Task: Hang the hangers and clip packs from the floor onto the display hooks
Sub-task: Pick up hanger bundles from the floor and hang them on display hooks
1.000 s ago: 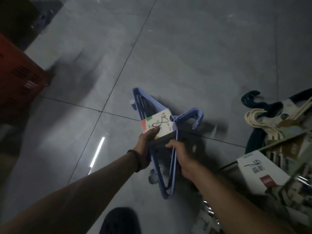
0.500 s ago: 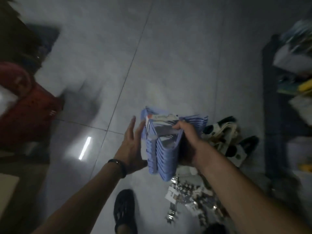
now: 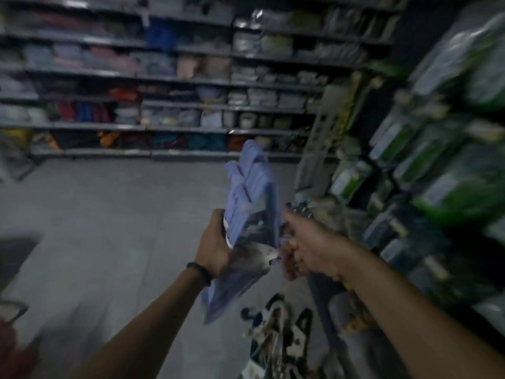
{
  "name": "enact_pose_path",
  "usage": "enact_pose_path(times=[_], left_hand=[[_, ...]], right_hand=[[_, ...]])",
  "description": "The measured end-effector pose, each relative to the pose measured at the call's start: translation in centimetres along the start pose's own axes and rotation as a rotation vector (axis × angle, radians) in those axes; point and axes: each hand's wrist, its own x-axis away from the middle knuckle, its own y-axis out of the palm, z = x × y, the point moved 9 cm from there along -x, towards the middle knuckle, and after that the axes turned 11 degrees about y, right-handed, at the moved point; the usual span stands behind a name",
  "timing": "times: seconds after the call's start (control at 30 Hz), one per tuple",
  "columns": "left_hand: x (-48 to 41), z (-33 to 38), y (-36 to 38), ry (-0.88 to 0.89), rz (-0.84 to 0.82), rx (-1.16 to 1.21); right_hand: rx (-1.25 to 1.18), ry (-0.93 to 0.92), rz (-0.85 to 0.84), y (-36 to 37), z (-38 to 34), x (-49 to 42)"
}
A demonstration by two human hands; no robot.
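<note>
Fingers: the left hand [image 3: 216,247] grips the left edge of the blue hanger pack [image 3: 251,203], thumb up along its side and the other fingers hidden behind it. The right hand [image 3: 308,247] is on the pack's right edge. Its fingers [image 3: 289,265] are curled in at the lower corner and appear to clamp the pack, though blur softens the contact. Both hands are closed on the same item.

Item: the pack is in the air between the hands, well above the floor [image 3: 95,214]. It is tilted, with the hook ends pointing up and away from us. We read it as a nested stack of plastic hangers with a card label across the middle.

Handling, our estimate: light, stiff as a bundle and smooth-surfaced. The hangers could fan apart if held by one arm only. Best hold is across the stacked shoulders near the label, leaving the hook ends free to go over a peg.

Outward: a pile of hangers [image 3: 276,324] lies on the floor just below the right forearm, not yet hung. The display [image 3: 437,173] on the right carries green-labelled packs. We cannot make out individual hooks through the blur. Stocked shelves [image 3: 191,77] run along the far edge of the floor.
</note>
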Motion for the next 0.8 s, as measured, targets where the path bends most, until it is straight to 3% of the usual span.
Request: enact_pose_path(times=[0.13,0.23,0.33,0.43,0.57,0.7,0.8], left_hand=[[-4.8,6.6,5.1,-0.130,-0.079,0.326],[-5.8,13.2,11.6,-0.203,-0.234,0.610],[-6.1,20.9,17.4,-0.219,-0.406,0.738],[-4.5,30.5,23.2,-0.129,-0.587,0.836],[1.7,44.8,26.8,0.027,-0.704,0.904],[7.5,54.6,30.8,0.163,-0.875,0.852],[11.6,61.9,33.2,0.216,-1.000,0.895]], right_hand=[[0.279,-0.370,0.566,-8.0,-4.1,10.1],[0.505,-0.450,0.910,-11.7,-4.4,17.9],[0.593,-0.383,1.153,-15.4,-3.2,24.5],[0.610,-0.295,1.340,-19.4,-1.1,31.5],[0.607,-0.179,1.700,-24.5,2.7,43.4],[0.476,-0.096,1.860,-28.0,7.9,54.3],[0.571,0.060,1.899,-30.0,11.5,60.2]])
